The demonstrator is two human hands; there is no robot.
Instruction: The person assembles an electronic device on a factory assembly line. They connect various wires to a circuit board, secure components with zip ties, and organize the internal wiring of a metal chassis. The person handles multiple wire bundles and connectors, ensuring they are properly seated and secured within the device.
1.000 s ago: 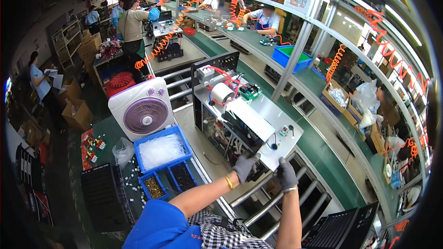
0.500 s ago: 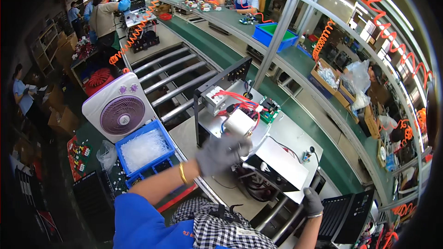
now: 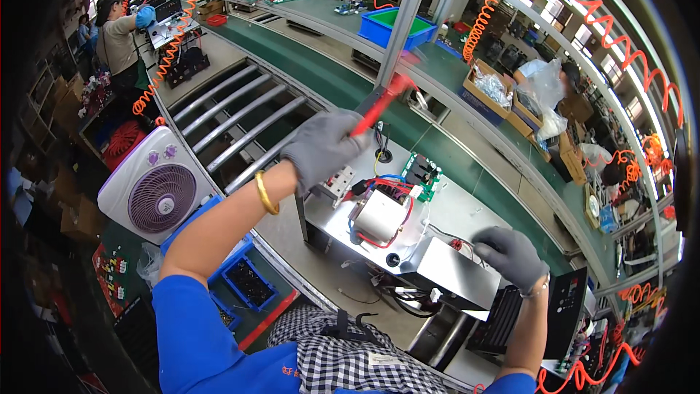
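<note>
Single head-worn fisheye view, looking steeply down — workbench [image 3: 467,211] close, edges bent, probably tilted slightly leftward

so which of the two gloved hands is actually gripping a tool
The left hand: its grey glove is closed around a red-handled tool raised above the open metal unit. The right hand holds no tool; it rests on the unit's near right corner.

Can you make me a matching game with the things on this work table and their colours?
Things:
1. tool handle in the left hand
2. desk fan
3. circuit board
4. bin on the far bench

Colours:
A. green
B. blue
C. red
D. white with purple blades

Pairs: 1-C, 2-D, 3-A, 4-B
</note>
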